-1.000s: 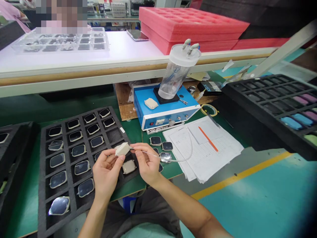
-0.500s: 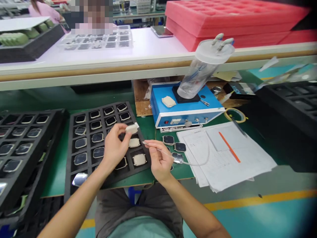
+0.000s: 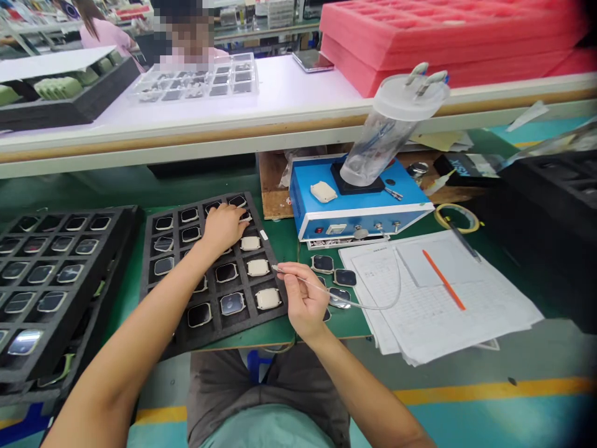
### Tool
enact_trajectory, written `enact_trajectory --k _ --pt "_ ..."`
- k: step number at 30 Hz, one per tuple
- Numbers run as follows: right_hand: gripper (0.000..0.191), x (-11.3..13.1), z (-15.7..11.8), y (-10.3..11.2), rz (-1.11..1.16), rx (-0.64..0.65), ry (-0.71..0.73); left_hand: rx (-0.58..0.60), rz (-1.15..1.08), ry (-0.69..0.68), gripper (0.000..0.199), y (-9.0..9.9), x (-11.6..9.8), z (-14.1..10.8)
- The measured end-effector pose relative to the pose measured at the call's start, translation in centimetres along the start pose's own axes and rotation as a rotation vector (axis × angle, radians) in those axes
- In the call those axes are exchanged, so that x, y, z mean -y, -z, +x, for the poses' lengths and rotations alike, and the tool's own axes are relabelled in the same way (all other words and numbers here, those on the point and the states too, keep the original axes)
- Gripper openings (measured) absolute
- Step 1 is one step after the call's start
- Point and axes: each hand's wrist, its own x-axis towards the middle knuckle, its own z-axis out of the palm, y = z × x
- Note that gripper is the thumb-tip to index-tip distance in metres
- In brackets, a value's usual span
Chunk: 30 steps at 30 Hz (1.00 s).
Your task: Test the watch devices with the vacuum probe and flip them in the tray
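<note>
A black foam tray [image 3: 212,336] holds several square watch cases in rows of slots. Dark faces show on most, while pale backs are up on three in the right column, such as the nearest pale watch case [image 3: 268,298]. Over the far right of the tray, my left hand [image 3: 224,227] has its fingertips closed around a watch case [image 3: 245,216] in its slot; the hand partly covers it. My right hand [image 3: 305,298], beside the tray's right edge, pinches a thin pen-like tip [image 3: 278,269] on a clear tube [image 3: 373,307]. Several loose watch cases [image 3: 345,277] lie behind that hand.
A blue box [image 3: 321,218] with knobs carries a clear cylinder [image 3: 373,149] and a pale watch case [image 3: 323,191]. Papers [image 3: 396,323] with an orange strip lie right. Another foam tray [image 3: 125,230] sits left. A raised shelf [image 3: 280,106] crosses behind; a person sits beyond it.
My left hand has put the pale watch case down in a right-column slot and moved away to a farther slot. My right hand keeps its hold on the tip. The view has shifted slightly.
</note>
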Motion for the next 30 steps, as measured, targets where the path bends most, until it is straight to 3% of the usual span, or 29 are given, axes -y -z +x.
enact_trajectory --k 3,5,7,11,14,18,30 --pt "0.016 0.0 0.0 -0.1 -0.005 -0.01 0.0 0.01 -0.063 -0.007 0.011 0.5 -0.3 1.4" --pt "0.016 0.1 0.0 -0.1 -0.01 -0.027 -0.004 -0.007 -0.107 0.004 0.013 0.9 -1.0 0.3" --pt "0.016 0.2 0.1 -0.1 -0.015 -0.047 -0.01 -0.023 -0.246 0.029 0.021 1.0 -2.0 -2.3" --pt "0.016 0.4 0.1 0.1 -0.025 -0.066 0.02 -0.039 -0.997 0.222 0.029 -0.2 -4.7 -9.1" --pt "0.017 0.7 0.4 0.2 -0.044 -0.051 0.059 -0.1 -1.287 0.363 0.034 -1.6 -6.6 -12.0" --pt "0.021 1.0 0.8 0.2 -0.062 0.003 0.109 -0.175 -1.331 0.388 0.034 -2.4 -7.6 -12.7" --pt "0.02 0.9 0.8 0.3 -0.07 0.014 0.114 -0.158 -1.321 0.359 0.028 -2.6 -7.6 -13.1"
